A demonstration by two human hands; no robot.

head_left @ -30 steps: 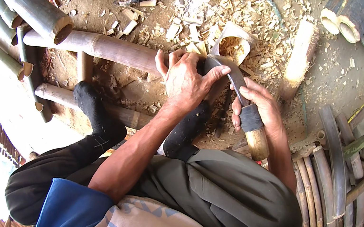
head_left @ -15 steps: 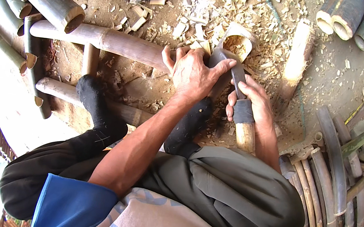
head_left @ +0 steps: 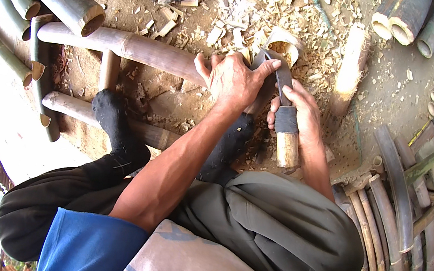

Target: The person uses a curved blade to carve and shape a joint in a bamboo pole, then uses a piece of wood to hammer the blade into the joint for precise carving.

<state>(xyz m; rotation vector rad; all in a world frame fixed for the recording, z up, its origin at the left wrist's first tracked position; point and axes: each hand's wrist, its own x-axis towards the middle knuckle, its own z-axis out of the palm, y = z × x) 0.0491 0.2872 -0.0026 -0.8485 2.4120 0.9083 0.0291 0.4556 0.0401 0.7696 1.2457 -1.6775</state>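
Right-hand fingers (head_left: 272, 119) are grasping a curved knife (head_left: 287, 149) at its black-wrapped neck (head_left: 288, 119); left-hand fingers (head_left: 201, 66) are bending over a bamboo pole (head_left: 156, 54), their grip too hidden to tell, the thumb (head_left: 270, 67) touching the blade (head_left: 281, 82). Pale chips (head_left: 214, 35) are lying beyond both.

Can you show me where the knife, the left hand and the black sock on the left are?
Knife (head_left: 288, 120): head view, on the dark wrapping around its handle.
Left hand (head_left: 235, 83): head view, on the back of the hand.
Black sock on the left (head_left: 118, 129): head view, on its foot part.
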